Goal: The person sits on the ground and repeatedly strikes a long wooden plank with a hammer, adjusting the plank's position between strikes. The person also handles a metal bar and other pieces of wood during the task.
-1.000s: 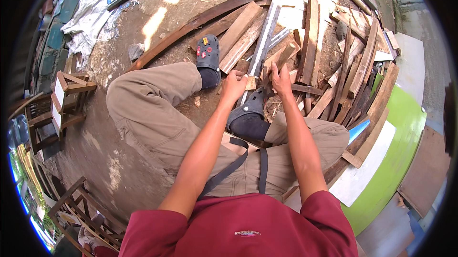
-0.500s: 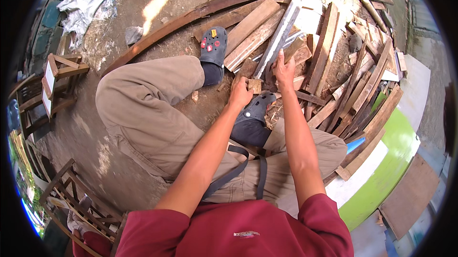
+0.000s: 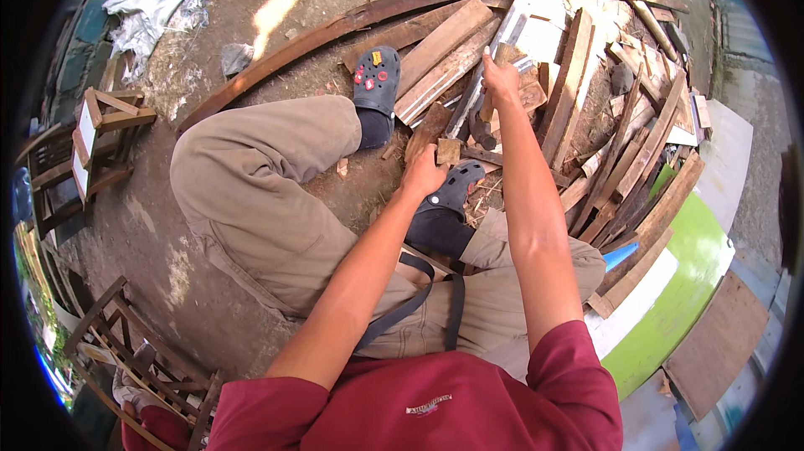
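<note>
My left hand (image 3: pixel 423 175) pinches a small square wooden block (image 3: pixel 449 150) just above my right foot in a black clog (image 3: pixel 456 187). My right hand (image 3: pixel 500 78) is raised farther out over the wood pile, its fingers closed round a wooden handle (image 3: pixel 488 106) that ends in a dark curved head (image 3: pixel 480 134), like a hammer. A short brown board (image 3: pixel 429 128) lies beside the block. My left foot wears a black clog with red charms (image 3: pixel 376 78).
Loose planks and offcuts (image 3: pixel 603 158) are heaped ahead and to the right, with a long pale grey bar (image 3: pixel 512 20) and a curved dark beam (image 3: pixel 335 28) behind. Green and white panels (image 3: pixel 670 300) lie at the right. Wooden chair frames (image 3: pixel 100 141) stand at the left on bare earth.
My right hand has lifted away from the block, up and outward, carrying the handled tool. My left hand stays low with the block. The view has tilted a little.
</note>
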### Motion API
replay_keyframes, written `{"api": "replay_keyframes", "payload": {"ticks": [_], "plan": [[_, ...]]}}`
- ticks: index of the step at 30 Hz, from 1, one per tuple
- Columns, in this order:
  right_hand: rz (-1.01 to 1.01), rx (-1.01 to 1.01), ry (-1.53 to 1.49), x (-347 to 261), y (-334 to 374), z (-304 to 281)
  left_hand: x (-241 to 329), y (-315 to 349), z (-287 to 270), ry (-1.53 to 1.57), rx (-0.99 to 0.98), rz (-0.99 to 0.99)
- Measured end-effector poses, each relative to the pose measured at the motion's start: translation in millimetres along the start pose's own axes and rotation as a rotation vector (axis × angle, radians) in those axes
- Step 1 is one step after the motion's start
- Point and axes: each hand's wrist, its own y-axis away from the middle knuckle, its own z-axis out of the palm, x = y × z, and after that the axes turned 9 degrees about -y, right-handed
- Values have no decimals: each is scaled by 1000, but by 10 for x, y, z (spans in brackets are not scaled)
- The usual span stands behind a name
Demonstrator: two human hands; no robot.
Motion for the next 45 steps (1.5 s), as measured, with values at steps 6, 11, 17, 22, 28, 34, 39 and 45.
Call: {"api": "replay_keyframes", "payload": {"ticks": [6,11,17,22,28,34,39,45], "plan": [[107,37,27,74,-176,51,21,71,27,-48,68,71],[215,-60,-133,-23,-266,124,-1,72,31,-37,78,50],[346,-133,-197,37,-489,149,11,31,83,-26,98,-8],[350,-114,-203,54,-495,159,-38,-28,158,13,165,-4],[323,-101,-370,19,-360,54,44,-119,144,222,152,-64],[373,-140,-552,-20,-325,-281,154,-307,319,207,212,-114],[237,-145,-447,-211,33,-223,204,-300,359,337,184,-129],[128,-114,-533,-325,503,-372,378,-384,501,289,155,-128]]}}
